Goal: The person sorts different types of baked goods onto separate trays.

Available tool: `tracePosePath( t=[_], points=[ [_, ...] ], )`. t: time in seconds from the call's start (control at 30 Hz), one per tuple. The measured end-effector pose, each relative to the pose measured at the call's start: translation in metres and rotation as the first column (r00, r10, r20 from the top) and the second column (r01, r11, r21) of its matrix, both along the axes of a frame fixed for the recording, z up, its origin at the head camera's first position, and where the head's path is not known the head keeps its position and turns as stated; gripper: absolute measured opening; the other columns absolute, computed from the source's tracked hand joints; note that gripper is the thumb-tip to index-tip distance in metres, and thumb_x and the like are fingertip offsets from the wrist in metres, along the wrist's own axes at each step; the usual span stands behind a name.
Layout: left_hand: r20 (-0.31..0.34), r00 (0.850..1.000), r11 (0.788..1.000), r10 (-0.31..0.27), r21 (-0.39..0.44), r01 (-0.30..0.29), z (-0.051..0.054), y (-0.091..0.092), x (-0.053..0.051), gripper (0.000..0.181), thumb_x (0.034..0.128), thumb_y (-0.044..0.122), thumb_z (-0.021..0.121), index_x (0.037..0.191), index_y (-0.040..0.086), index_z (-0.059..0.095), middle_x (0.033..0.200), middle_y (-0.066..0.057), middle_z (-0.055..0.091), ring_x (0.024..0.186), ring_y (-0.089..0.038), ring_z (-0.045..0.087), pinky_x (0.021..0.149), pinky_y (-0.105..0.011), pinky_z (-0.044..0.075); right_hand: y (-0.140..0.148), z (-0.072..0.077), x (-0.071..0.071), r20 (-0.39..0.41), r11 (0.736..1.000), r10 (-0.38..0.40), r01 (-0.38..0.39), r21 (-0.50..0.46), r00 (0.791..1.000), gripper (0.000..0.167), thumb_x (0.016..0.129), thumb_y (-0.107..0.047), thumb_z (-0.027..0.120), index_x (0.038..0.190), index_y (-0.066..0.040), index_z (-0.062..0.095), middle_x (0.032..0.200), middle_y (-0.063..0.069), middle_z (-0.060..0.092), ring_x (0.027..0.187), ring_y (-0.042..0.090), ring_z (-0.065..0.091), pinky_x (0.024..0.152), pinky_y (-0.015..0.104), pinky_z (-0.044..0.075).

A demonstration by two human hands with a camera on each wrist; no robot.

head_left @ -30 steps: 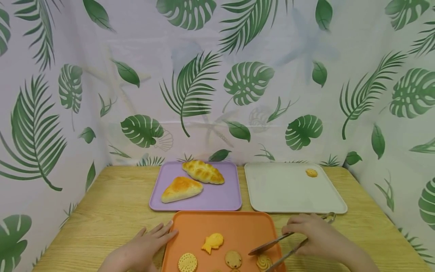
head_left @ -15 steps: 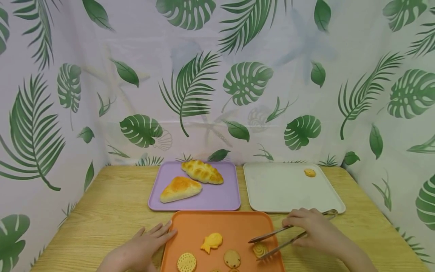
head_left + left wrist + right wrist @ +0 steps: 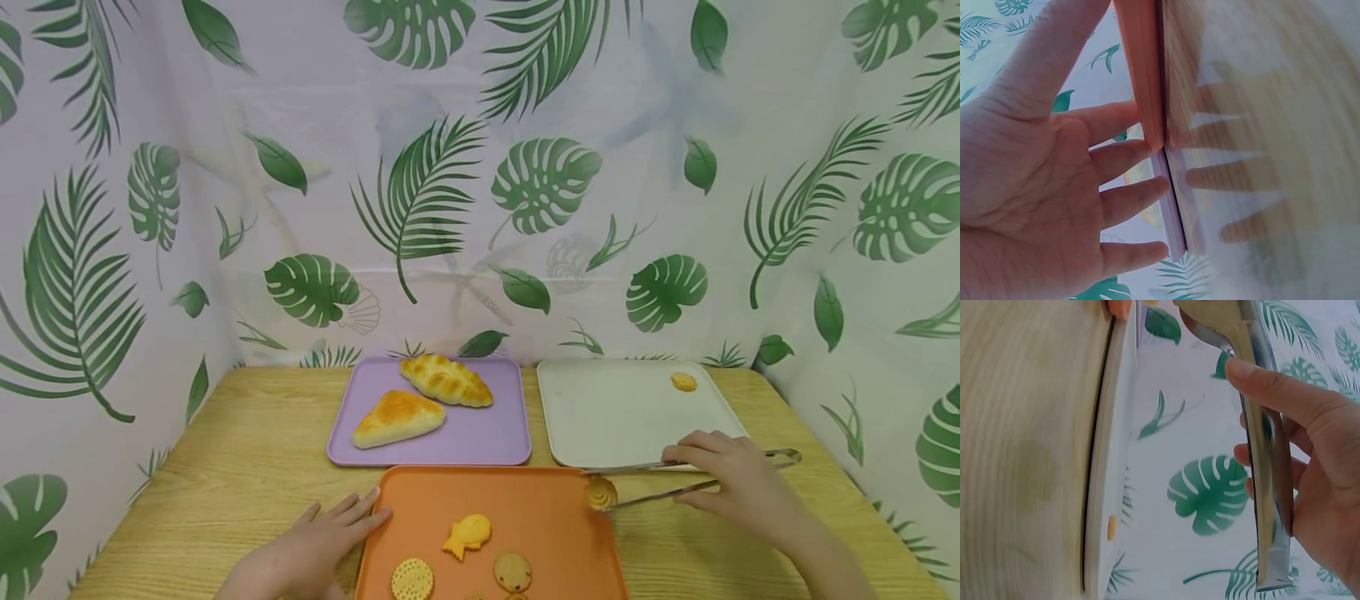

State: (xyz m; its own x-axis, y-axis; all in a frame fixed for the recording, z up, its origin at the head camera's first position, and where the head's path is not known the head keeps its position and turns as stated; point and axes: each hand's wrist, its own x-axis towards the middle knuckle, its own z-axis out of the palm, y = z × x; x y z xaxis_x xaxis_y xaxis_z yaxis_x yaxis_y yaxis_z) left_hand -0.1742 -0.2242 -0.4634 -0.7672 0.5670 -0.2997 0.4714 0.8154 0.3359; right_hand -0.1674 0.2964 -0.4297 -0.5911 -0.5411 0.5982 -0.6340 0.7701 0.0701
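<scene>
The wood-grained surface [image 3: 210, 450] carried a purple tray [image 3: 487, 433], a whitish tray [image 3: 615, 417] and, nearer, an orange tray [image 3: 540, 504].

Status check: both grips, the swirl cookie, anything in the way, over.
Right grip holds metal tongs; left grip at left edge of orange tray. Swirl cookie between tong tips, at tray's far right corner. Nothing seen blocking the tongs.
</scene>
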Motion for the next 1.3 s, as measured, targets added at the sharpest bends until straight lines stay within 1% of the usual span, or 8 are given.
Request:
tracePosePath(
  t=[0.2, 0.3, 0.37, 0.57, 0.7, 0.87, 1.03, 1.3],
  points=[
    [0.014, 1.000, 1.000, 0.002, -0.002, -0.002, 0.000, 0.000, -0.001, 0.106, 0.0671, 0.067, 0.074, 0.153, 0.020, 0.033, 0.162, -0.010, 0.026, 0.147, -0.041, 0.025, 0.112, -0.071, 0.019, 0.033, 0.004, -0.005, -0.081, 0.997, -0.040, 0.034, -0.068, 0.996, 0.054, 0.050, -0.017, 0.090, 0.100, -0.016, 0.073, 0.092, -0.007, 0.069, 0.072, 0.011, 0.064, 0.061, 0.017, 0.046],
    [0.013, 1.000, 1.000, 0.001, -0.006, -0.001, 0.000, 0.000, -0.001, 0.105, 0.0682, 0.066, 0.075, 0.153, 0.019, 0.033, 0.161, -0.010, 0.026, 0.147, -0.040, 0.025, 0.111, -0.071, 0.020, 0.047, 0.006, -0.004, -0.102, 0.988, -0.128, 0.118, -0.098, 0.987, 0.053, 0.049, -0.016, 0.089, 0.100, -0.014, 0.073, 0.092, -0.003, 0.070, 0.071, 0.015, 0.064, 0.060, 0.016, 0.044],
    [0.008, 1.000, 1.000, -0.002, -0.015, 0.002, 0.000, 0.000, -0.002, 0.105, 0.0680, 0.065, 0.075, 0.153, 0.019, 0.033, 0.161, -0.010, 0.027, 0.147, -0.040, 0.026, 0.111, -0.071, 0.020, 0.055, 0.008, -0.002, -0.095, 0.972, -0.218, 0.207, -0.113, 0.971, 0.054, 0.049, -0.016, 0.090, 0.100, -0.015, 0.073, 0.092, 0.000, 0.071, 0.072, 0.020, 0.064, 0.059, 0.021, 0.046],
    [0.019, 1.000, 0.999, 0.010, -0.033, -0.009, 0.001, 0.001, -0.003, 0.104, 0.0676, 0.065, 0.075, 0.153, 0.020, 0.035, 0.161, -0.009, 0.027, 0.147, -0.038, 0.027, 0.111, -0.071, 0.021, 0.074, 0.005, 0.001, 0.049, 0.883, -0.452, 0.455, -0.117, 0.891, 0.048, 0.057, -0.020, 0.090, 0.101, -0.012, 0.072, 0.095, 0.009, 0.070, 0.071, 0.031, 0.063, 0.047, 0.031, 0.042],
    [0.035, 0.999, 0.999, 0.024, -0.043, -0.023, 0.001, 0.002, -0.003, 0.104, 0.0673, 0.065, 0.074, 0.153, 0.022, 0.034, 0.162, -0.007, 0.026, 0.147, -0.037, 0.026, 0.112, -0.070, 0.020, 0.085, -0.001, 0.000, 0.153, 0.822, -0.548, 0.563, -0.081, 0.823, 0.048, 0.067, -0.029, 0.087, 0.107, -0.008, 0.070, 0.098, 0.015, 0.067, 0.069, 0.033, 0.063, 0.044, 0.031, 0.037],
    [0.031, 0.999, 0.999, 0.025, -0.044, -0.023, 0.001, 0.003, -0.003, 0.104, 0.0674, 0.065, 0.075, 0.153, 0.022, 0.035, 0.162, -0.007, 0.026, 0.148, -0.037, 0.026, 0.112, -0.070, 0.020, 0.096, -0.009, -0.004, 0.264, 0.762, -0.616, 0.646, -0.039, 0.742, 0.051, 0.075, -0.034, 0.082, 0.113, -0.005, 0.066, 0.099, 0.020, 0.063, 0.067, 0.032, 0.060, 0.045, 0.032, 0.033],
    [0.023, 1.000, 0.999, 0.020, -0.041, -0.020, 0.000, 0.003, -0.004, 0.103, 0.0682, 0.065, 0.074, 0.153, 0.021, 0.034, 0.162, -0.008, 0.027, 0.147, -0.038, 0.026, 0.111, -0.071, 0.021, 0.102, -0.014, -0.007, 0.337, 0.724, -0.649, 0.690, -0.001, 0.682, 0.052, 0.079, -0.035, 0.079, 0.116, -0.002, 0.064, 0.102, 0.023, 0.061, 0.070, 0.036, 0.060, 0.047, 0.038, 0.035],
    [0.011, 1.000, 1.000, 0.006, -0.027, -0.006, -0.001, 0.001, -0.004, 0.103, 0.0693, 0.066, 0.074, 0.153, 0.020, 0.034, 0.162, -0.009, 0.026, 0.147, -0.039, 0.026, 0.111, -0.071, 0.021, 0.110, -0.022, -0.011, 0.422, 0.696, -0.657, 0.717, 0.024, 0.624, 0.062, 0.081, -0.047, 0.075, 0.120, 0.000, 0.061, 0.107, 0.026, 0.059, 0.082, 0.047, 0.060, 0.052, 0.048, 0.040]
  ],
)
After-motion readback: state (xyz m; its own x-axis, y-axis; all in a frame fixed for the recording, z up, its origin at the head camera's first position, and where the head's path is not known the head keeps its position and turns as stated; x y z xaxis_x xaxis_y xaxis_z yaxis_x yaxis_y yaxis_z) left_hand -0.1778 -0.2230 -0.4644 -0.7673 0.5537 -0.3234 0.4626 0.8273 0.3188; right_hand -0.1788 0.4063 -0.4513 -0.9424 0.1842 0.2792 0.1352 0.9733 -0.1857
